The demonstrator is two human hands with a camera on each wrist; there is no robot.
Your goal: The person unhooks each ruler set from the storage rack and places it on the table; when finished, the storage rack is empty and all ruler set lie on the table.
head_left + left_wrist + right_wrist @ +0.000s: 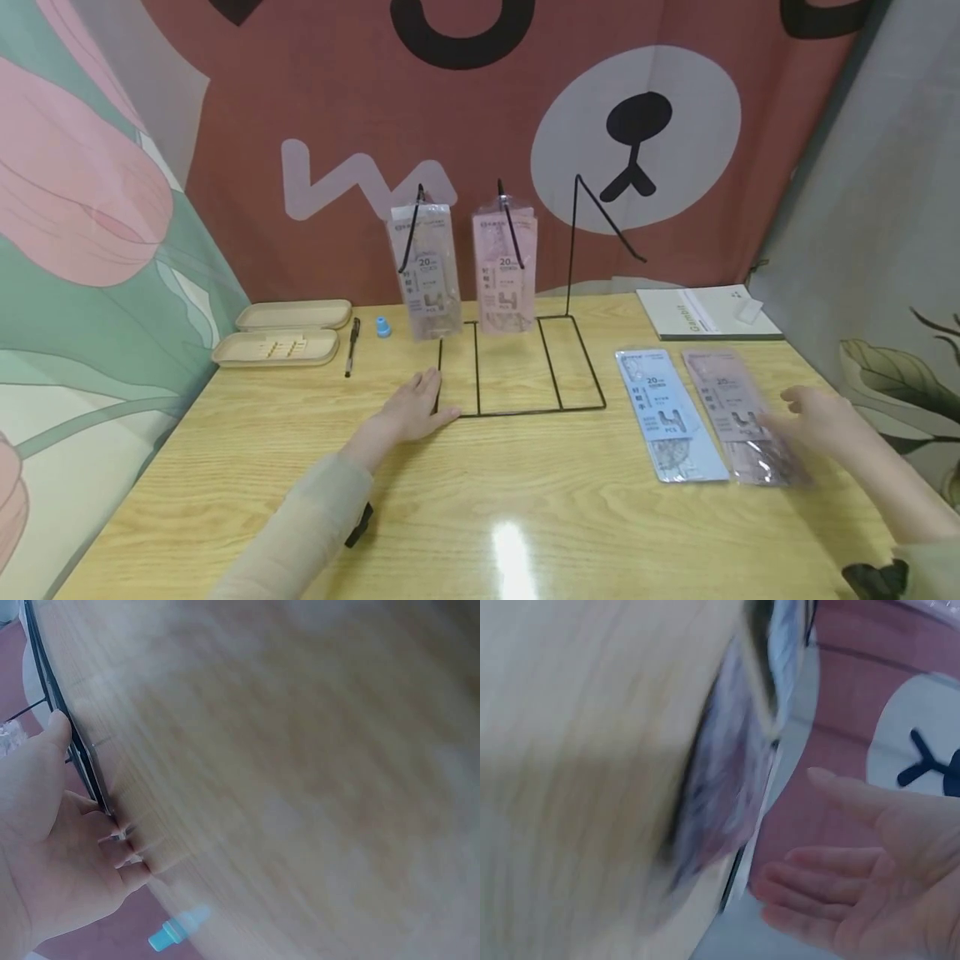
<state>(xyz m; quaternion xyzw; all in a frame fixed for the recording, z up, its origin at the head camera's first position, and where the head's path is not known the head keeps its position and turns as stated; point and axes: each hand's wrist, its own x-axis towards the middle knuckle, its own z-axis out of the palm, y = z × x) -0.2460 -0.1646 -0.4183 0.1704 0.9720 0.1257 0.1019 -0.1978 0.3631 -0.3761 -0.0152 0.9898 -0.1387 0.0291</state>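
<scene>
Black wire forms the display rack [517,367] that stands near the middle of the pale wooden counter [480,500], its flat base frame lying on the wood and three thin hooks rising from the back. The left hand [416,408] lies palm down on the counter with its forearm stretched forward in a light sleeve; its grip is spread and relaxed, fingers straight, and the fingertips touch the left front corner of the rack's base. The left wrist view shows the thumb and fingers laid along that wire, pressing rather than curling round it. Two packets hang from the rack: a clear one [427,267] on the left hook and a pink one [504,267] on the middle hook, while the right hook [600,217] is bare. The right hand [817,417] reaches in from the right edge, blurred, its fingers extended and loosely apart, holding nothing; it hovers just over the near end of a pink packet [742,417] lying flat on the counter, and whether it touches the packet cannot be told. The right wrist view shows the open palm with fingers straight. Just beside that packet, on its left, lies a blue packet [667,417], also flat. Farther back on the right is a white booklet [705,312]. At the back left sit two beige trays [277,333], with a black pen [351,346] and a small blue cap [383,327] beside them.
</scene>
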